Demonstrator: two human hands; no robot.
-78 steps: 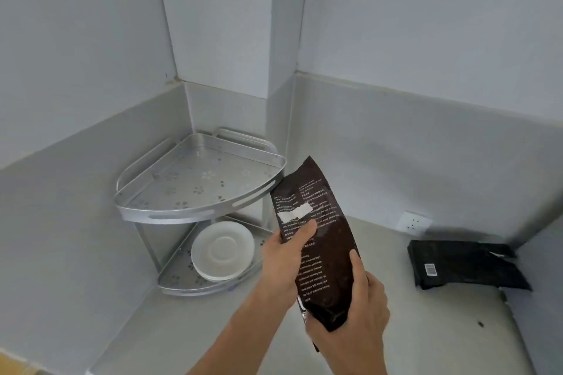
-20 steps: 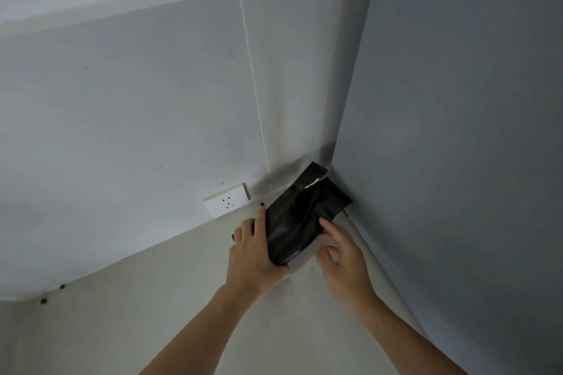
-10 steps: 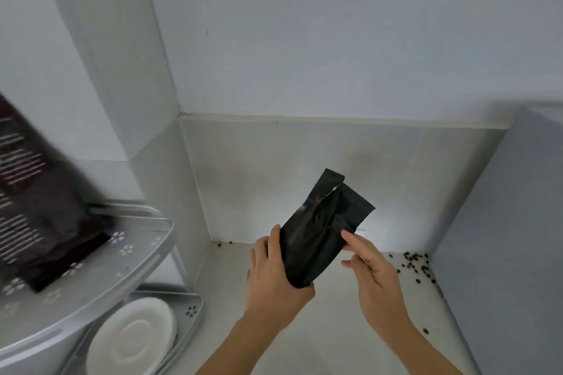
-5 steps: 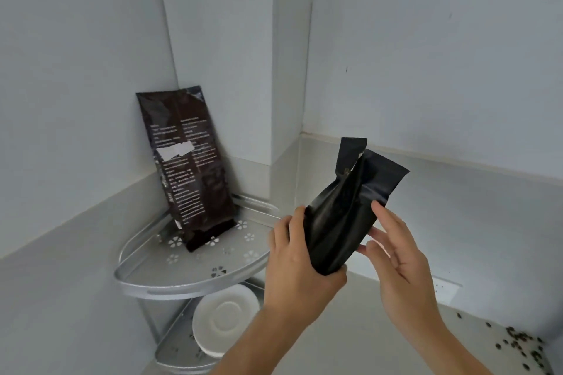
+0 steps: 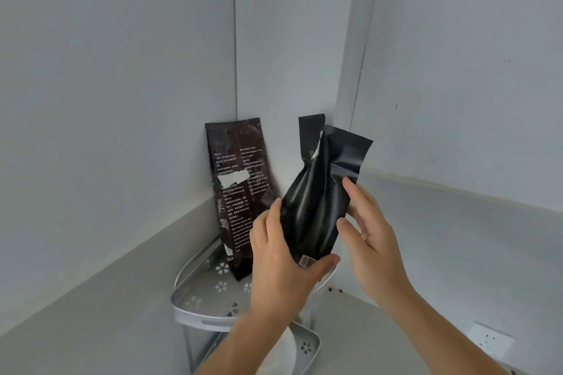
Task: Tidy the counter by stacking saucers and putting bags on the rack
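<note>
Left hand [image 5: 280,265] clamps the black bag [image 5: 320,201] upright above the rack [image 5: 195,304] top tier, right hand [image 5: 370,237] fingers spread against its side (brown bag [image 5: 240,192] stands behind, leaning in the corner).
</note>
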